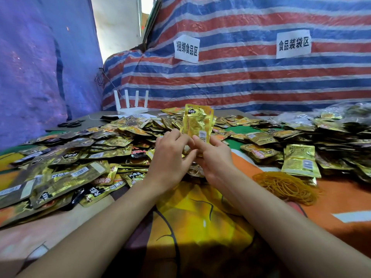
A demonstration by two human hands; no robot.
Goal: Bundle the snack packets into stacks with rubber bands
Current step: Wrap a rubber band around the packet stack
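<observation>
Both hands pinch packets [197, 123] upright: left hand [170, 157], right hand [214, 157] grip bottom edge. Loose pile [80, 157] left of grip, bands [287, 187] right. Tap edges even, squeeze tight before grabbing band.

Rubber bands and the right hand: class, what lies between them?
In the head view, only bare orange cloth separates the rubber bands from the right hand.

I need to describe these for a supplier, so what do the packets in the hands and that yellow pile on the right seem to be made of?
Held packets: likely metallised plastic film, glossy gold, crinkled, with glints. Rubber bands: thin, matte amber loops, probably rubber, lying tangled.
</observation>
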